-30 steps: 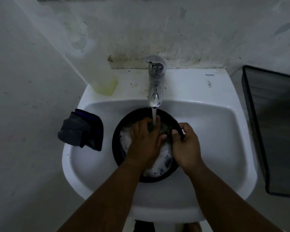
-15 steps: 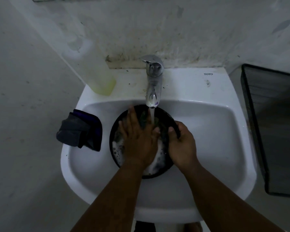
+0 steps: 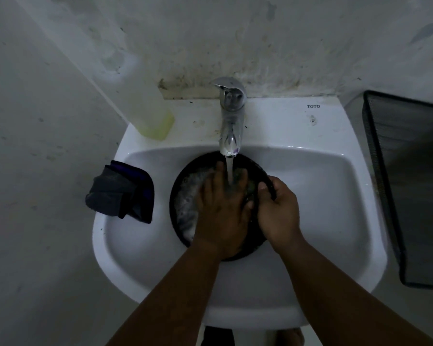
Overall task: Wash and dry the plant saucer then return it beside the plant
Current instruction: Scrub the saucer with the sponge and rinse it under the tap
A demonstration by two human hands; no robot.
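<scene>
A round black plant saucer lies in the white sink basin, under the running chrome tap. Soapy foam covers part of its inside. My left hand lies flat inside the saucer with fingers stretched out under the water stream, pressing on its wet surface. My right hand grips the saucer's right rim, thumb inside and fingers curled round the edge. A greenish scrub pad may lie under my left fingers, but it is too dark to be sure.
A dark folded cloth hangs over the sink's left rim. A pale bottle with yellow-green liquid stands at the sink's back left corner. A black mesh bin sits to the right, and stained walls close in behind and left.
My left hand has slid across the saucer's inside with fingers now stretched farther under the stream. Less white foam shows. My right hand keeps its hold on the rim.
</scene>
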